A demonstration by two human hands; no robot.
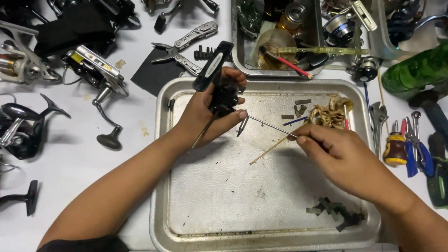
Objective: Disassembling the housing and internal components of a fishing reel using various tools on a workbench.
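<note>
A white table (84, 158) carries a big metal tray (161, 200) at its centre, with a second tray (237, 56) touching it at twelve o'clock. Fishing reels (23, 130) lie from nine to eleven o'clock, and a multitool (186, 44) on a black cloth (149, 77) lies at eleven. At three o'clock lie a wrench (378, 123), a screwdriver (395, 148) and pliers (417, 149), with a green bottle (415, 70) at two.

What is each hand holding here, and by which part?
Left hand grips a black reel part around its body. Right hand pinches the outer end of a thin metal rod reaching into it.
</note>
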